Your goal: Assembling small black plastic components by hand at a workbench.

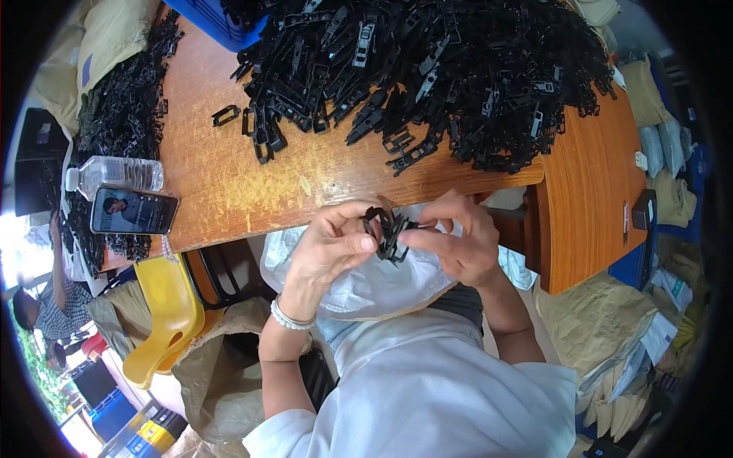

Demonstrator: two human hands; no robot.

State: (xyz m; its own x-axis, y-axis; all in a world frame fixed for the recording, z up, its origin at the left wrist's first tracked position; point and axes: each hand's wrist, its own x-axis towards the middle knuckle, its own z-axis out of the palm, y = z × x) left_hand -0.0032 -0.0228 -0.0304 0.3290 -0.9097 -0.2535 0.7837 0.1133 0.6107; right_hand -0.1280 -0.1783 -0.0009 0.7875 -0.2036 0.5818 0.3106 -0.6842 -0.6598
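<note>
Between my two hands, just off the table's near edge, is a small cluster of black plastic parts [391,235] with open frames. My left hand [336,240] pinches its left side between thumb and fingers. From the right, the thumb and fingertips of my right hand [462,238] close on the same parts. How many pieces are held, I cannot tell. Below them a white plastic bag [366,286] is spread over my lap. A large heap of similar black plastic parts [412,69] covers the far side of the wooden table [252,179].
A blue basket [217,24] stands at the far left of the heap. At the left edge lie a phone [136,211], a clear bottle [122,175] and more black parts [126,114]. A yellow chair [164,305] and an open paper sack [221,374] are lower left; paper sacks [595,324] lie right.
</note>
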